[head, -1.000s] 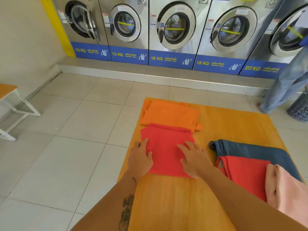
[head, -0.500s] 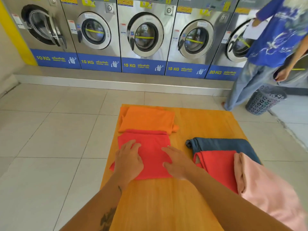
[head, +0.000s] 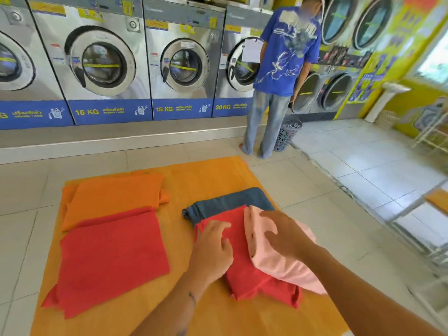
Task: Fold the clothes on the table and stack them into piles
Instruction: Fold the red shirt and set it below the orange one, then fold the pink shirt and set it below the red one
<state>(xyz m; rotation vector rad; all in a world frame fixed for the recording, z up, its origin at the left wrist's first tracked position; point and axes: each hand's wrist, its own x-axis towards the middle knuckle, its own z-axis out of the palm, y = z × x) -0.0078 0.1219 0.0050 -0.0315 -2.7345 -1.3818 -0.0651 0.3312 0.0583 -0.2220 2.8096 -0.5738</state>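
On the orange table point(head: 213, 175) a folded red cloth point(head: 109, 255) lies at the left, with a folded orange cloth point(head: 114, 200) just behind it. At the right, a blue-grey garment point(head: 228, 202), a red garment point(head: 244, 275) and a pink garment point(head: 278, 263) overlap in a loose heap. My left hand point(head: 213, 251) rests flat on the red garment, fingers apart. Over the pink garment, my right hand point(head: 283, 234) spreads its fingers and lies on or just above the fabric. Neither hand grips anything.
A row of washing machines point(head: 101, 64) lines the far wall. A person in a blue shirt point(head: 286, 57) stands at a machine beyond the table's far right corner, beside a perforated laundry basket point(head: 287, 134). Tiled floor surrounds the table; white racks point(head: 434, 132) stand at the right.
Both hands have left the folded red cloth at the left and moved right onto the heap: left onto the red garment, right onto the pink one. The view has swung right.
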